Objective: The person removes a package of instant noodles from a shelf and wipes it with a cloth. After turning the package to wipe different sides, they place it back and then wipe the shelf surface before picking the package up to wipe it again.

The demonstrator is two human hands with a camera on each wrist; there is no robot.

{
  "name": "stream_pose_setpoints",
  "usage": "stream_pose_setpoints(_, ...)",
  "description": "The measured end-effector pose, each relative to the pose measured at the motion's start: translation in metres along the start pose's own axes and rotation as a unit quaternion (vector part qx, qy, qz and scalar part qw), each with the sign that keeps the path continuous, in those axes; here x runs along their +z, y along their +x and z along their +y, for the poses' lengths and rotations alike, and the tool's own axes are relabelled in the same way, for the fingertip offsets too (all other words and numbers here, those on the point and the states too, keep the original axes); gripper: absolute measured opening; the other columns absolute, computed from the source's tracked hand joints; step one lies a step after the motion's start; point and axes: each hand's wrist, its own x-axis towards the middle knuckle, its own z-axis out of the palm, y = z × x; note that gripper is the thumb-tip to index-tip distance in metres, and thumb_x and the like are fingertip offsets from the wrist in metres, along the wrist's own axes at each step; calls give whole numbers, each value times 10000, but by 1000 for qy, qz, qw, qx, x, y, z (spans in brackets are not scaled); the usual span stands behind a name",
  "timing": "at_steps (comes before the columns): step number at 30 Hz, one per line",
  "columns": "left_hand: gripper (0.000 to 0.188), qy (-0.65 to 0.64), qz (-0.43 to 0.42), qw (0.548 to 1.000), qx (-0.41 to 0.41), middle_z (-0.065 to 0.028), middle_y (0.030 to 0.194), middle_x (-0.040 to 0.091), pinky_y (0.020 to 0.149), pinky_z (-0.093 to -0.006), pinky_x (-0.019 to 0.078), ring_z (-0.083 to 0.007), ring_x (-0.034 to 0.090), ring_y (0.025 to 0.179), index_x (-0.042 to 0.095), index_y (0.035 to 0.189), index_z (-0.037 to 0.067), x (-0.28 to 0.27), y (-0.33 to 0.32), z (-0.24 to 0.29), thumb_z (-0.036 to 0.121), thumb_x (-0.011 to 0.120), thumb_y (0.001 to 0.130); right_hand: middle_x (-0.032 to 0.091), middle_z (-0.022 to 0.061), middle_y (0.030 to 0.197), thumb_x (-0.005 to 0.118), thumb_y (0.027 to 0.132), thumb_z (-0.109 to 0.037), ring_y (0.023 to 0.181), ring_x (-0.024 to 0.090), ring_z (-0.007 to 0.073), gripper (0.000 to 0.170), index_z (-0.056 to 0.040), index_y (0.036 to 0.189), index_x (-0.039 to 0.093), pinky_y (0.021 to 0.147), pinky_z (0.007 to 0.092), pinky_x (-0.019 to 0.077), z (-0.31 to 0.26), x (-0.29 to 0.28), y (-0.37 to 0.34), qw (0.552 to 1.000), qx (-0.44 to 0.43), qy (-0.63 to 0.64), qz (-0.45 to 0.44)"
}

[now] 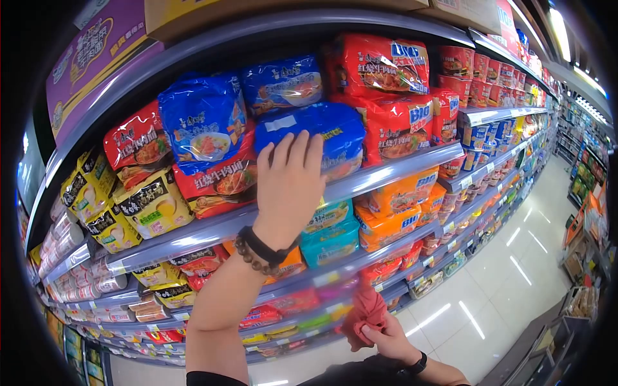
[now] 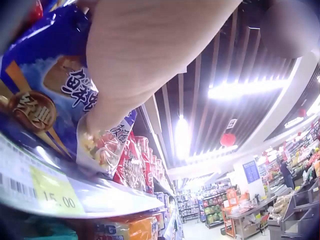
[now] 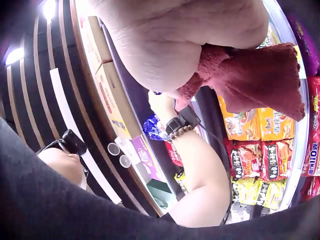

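My left hand (image 1: 293, 183) lies with extended fingers against the front of a blue multipack of instant noodles (image 1: 344, 135) on the shelf. In the left wrist view, that hand (image 2: 145, 45) overlaps the blue pack (image 2: 50, 75), whose lower edge meets the shelf edge; the fingertips are hidden. Lower down and to the right, my right hand (image 1: 389, 341) grips a crumpled red cloth (image 1: 364, 315). The cloth (image 3: 260, 80) hangs out from that hand (image 3: 185, 35) in the right wrist view. Another blue pack (image 1: 203, 122) leans on red packs just left of my left hand.
Red noodle packs (image 1: 393, 128) are stacked to the right of the blue ones, with yellow packs (image 1: 154, 206) to the left. A price label (image 2: 55, 190) sits on the shelf edge (image 1: 399, 167). Cartons (image 1: 290, 8) stand above. A tiled aisle (image 1: 489, 302) runs along the right.
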Motion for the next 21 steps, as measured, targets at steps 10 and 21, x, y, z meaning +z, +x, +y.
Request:
stream_pose_setpoints(10, 490, 37, 59, 996, 51, -30, 1239, 625, 982, -473, 400, -217, 575, 1146, 670, 1241, 124, -19, -31, 26, 231, 765, 773, 617, 99, 1251, 573, 1044, -91, 1059, 675, 210, 455, -54, 1458, 387, 810, 405, 642, 6, 5, 4, 998, 42, 29, -37)
stream_pose_setpoints(21, 877, 24, 20, 997, 73, -171, 1601, 376, 1142, -589, 311, -410, 352, 1465, 542, 1473, 289, -39, -13, 32, 199, 846, 655, 615, 116, 1247, 567, 1050, -101, 1044, 680, 230, 437, -53, 1445, 385, 811, 415, 640, 5, 8, 15, 997, 37, 31, -64)
